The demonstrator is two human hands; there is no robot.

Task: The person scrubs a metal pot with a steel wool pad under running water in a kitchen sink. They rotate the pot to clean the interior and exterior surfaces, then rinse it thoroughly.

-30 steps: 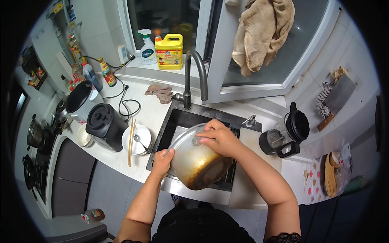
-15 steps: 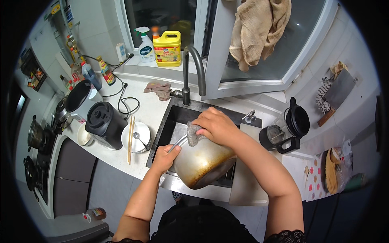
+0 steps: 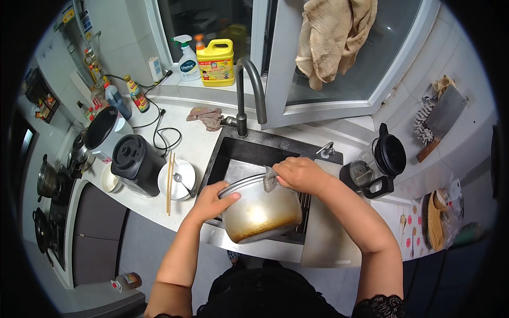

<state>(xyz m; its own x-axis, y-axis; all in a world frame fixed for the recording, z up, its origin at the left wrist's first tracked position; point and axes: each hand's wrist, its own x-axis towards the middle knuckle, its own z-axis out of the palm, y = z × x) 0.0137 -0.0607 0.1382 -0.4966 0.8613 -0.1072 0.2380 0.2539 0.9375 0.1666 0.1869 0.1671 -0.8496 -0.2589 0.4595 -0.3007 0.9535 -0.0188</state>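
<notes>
A silvery metal pot point(image 3: 260, 212), with brown stains near its base, is tilted over the front of the dark sink point(image 3: 225, 153). My left hand point(image 3: 213, 201) grips its rim on the left, thumb on the outside and fingers behind. At the rim's right part, my right hand point(image 3: 301, 175) is closed on a grey mesh scrubbing cloth point(image 3: 271, 180), which is pressed against the rim and hangs a little over the outer wall. The pot's inside is mostly hidden from me.
Behind the sink rises a grey faucet point(image 3: 249, 79). To the left are a white bowl point(image 3: 185, 172) with a spoon, chopsticks point(image 3: 170, 185) and a black-lidded container point(image 3: 135, 161). A cutting board point(image 3: 331, 228) and a blender jug point(image 3: 374, 164) stand on the right.
The pot has turned more upright, so its base shows less. My right hand has moved right and slightly down along the rim with the scrubbing cloth. My left hand has shifted slightly up.
</notes>
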